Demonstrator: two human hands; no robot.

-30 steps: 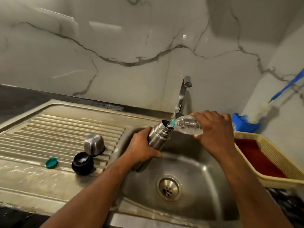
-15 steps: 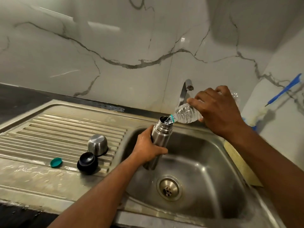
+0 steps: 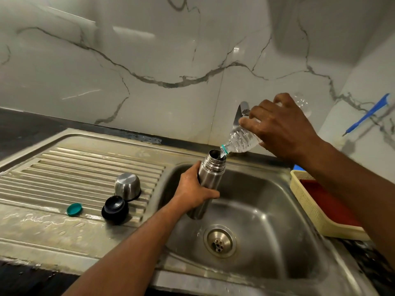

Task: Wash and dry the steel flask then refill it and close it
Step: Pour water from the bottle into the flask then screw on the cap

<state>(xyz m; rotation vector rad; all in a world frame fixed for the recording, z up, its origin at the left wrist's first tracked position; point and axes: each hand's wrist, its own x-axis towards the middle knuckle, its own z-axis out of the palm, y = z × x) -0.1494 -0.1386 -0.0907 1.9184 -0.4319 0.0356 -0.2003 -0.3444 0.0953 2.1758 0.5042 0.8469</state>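
The flask (image 3: 208, 180) is held over the sink (image 3: 267, 210), nearly upright with a slight lean, mouth open, body gripped mid-height by the left hand (image 3: 193, 190) with fingers and thumb curled round it. A clear plastic bottle (image 3: 241, 139) is tipped neck-down by the right hand (image 3: 277, 124), fingers wrapped round its body; the bottle mouth sits just at the flask rim, and water is seen passing in. Refill judged under way; closing not yet done.

On the ribbed drainboard (image 3: 74, 178) to the left, well apart from the flask: a steel cup lid (image 3: 127, 185) upside down, a black stopper (image 3: 115, 207) just beside it, a small green bottle cap (image 3: 74, 209) nearer the wet front edge. Behind the bottle the tap (image 3: 240, 112) is partly hidden. To the right, a yellow basket (image 3: 307, 206) with something red inside, and a blue-handled brush (image 3: 365, 116) against the wall.

Risks, as judged:
- narrow flask mouth, bottle neck only at the rim: a small drift of either hand and water would be spilled into the sink
- soft bottle squeezed too hard: a surge, overflow down the flask side, the dried outside wetted again
- fill level not visible from here: overfilling likely if the pour is not stopped in time
- wet steel in one hand: a slip is possible as weight is added
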